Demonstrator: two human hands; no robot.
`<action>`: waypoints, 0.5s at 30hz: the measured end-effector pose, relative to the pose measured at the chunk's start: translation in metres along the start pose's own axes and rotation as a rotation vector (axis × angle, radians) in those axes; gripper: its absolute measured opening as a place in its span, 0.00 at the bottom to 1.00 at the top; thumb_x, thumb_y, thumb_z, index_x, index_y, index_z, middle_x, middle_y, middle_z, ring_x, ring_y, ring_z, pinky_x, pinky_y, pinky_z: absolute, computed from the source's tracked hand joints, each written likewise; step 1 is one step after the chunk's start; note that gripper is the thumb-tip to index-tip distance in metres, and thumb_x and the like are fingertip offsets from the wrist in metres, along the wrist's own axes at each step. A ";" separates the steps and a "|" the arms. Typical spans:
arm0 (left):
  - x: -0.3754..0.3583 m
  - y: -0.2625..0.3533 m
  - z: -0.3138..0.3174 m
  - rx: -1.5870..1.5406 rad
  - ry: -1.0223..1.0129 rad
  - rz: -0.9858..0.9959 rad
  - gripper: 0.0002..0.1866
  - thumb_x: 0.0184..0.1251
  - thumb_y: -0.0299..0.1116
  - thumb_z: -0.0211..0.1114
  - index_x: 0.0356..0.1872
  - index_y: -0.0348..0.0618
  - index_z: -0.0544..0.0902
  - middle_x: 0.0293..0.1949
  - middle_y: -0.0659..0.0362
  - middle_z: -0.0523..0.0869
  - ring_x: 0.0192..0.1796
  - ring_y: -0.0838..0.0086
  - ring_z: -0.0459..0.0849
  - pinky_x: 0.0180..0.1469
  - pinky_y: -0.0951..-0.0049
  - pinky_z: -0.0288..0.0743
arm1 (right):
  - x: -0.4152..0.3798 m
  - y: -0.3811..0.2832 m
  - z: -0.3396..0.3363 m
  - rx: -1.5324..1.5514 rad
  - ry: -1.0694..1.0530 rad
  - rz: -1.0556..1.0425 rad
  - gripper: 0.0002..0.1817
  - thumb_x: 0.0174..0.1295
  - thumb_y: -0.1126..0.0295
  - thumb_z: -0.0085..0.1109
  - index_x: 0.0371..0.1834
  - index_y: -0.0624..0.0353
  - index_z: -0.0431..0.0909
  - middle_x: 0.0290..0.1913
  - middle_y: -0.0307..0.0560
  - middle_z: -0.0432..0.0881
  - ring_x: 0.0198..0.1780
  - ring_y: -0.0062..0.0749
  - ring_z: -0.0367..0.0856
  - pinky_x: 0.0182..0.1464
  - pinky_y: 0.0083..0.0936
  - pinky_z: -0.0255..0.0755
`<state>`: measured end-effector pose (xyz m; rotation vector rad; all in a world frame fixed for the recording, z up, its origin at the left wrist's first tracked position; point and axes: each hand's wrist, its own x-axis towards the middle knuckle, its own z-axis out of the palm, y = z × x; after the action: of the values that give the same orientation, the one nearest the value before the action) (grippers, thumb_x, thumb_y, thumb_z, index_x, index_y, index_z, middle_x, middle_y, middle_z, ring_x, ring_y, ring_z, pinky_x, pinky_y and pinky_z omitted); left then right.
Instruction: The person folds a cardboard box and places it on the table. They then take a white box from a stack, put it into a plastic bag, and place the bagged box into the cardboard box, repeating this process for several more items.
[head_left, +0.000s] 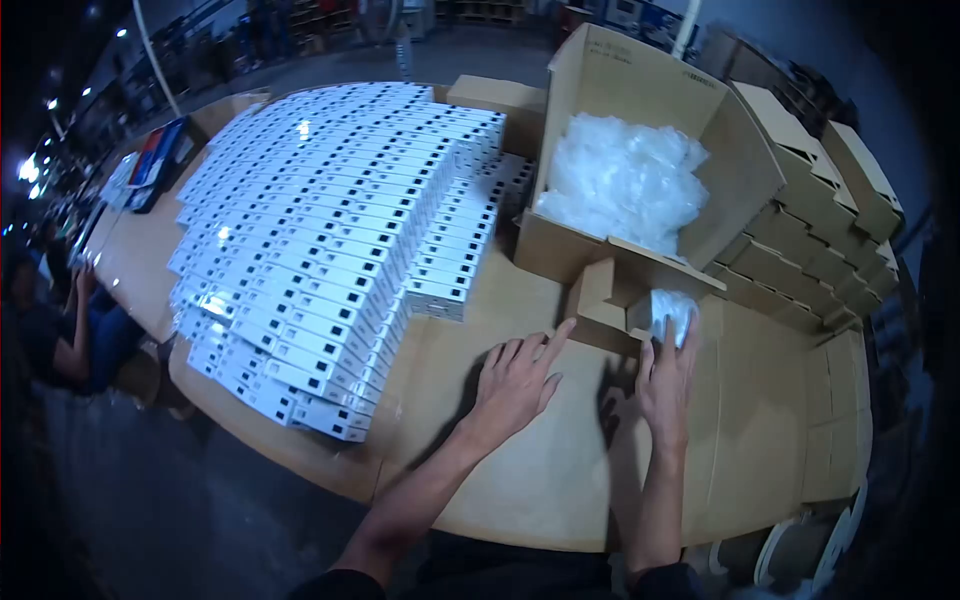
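My left hand (513, 382) hovers over the cardboard-covered table with its fingers apart and nothing in them. Its index fingertip points at the near corner of a small open cardboard box (600, 312). At the right end of that box, my right hand (665, 385) has its fingers on a small item in clear, shiny plastic wrapping (673, 308). Behind the small box stands a large open carton (655, 70), filled with a heap of clear plastic-wrapped pieces (628, 180).
Many slim white boxes (310, 250) with dark square marks are piled high at the left. Flat brown cartons (810, 250) are stacked at the right behind the table (560, 470). A person (75, 335) sits at the far left, near a blue and red package (155, 160).
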<state>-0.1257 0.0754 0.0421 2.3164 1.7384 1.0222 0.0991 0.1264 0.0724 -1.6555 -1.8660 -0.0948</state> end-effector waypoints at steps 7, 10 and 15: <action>-0.031 -0.052 -0.050 0.076 0.198 -0.196 0.31 0.63 0.27 0.71 0.67 0.34 0.71 0.64 0.45 0.77 0.69 0.47 0.74 0.71 0.50 0.67 | -0.025 -0.097 0.045 0.589 -0.334 -0.325 0.28 0.66 0.82 0.51 0.71 0.64 0.67 0.70 0.63 0.73 0.65 0.62 0.74 0.67 0.48 0.71; -0.033 -0.074 -0.053 0.187 0.173 -0.202 0.35 0.64 0.27 0.71 0.72 0.34 0.67 0.72 0.44 0.70 0.78 0.46 0.65 0.78 0.50 0.61 | -0.012 -0.125 0.071 0.622 -0.461 -0.359 0.29 0.67 0.82 0.50 0.73 0.62 0.64 0.68 0.61 0.76 0.63 0.62 0.75 0.65 0.50 0.72; -0.032 -0.082 -0.053 0.193 0.166 -0.190 0.38 0.64 0.26 0.71 0.75 0.36 0.65 0.71 0.44 0.71 0.78 0.45 0.64 0.78 0.49 0.60 | 0.012 -0.145 0.097 0.569 -0.466 -0.485 0.33 0.64 0.83 0.50 0.75 0.61 0.60 0.65 0.62 0.79 0.57 0.61 0.76 0.63 0.53 0.71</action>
<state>-0.2268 0.0600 0.0333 2.1680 2.1612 1.0836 -0.0727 0.1511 0.0513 -0.8619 -2.3191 0.6135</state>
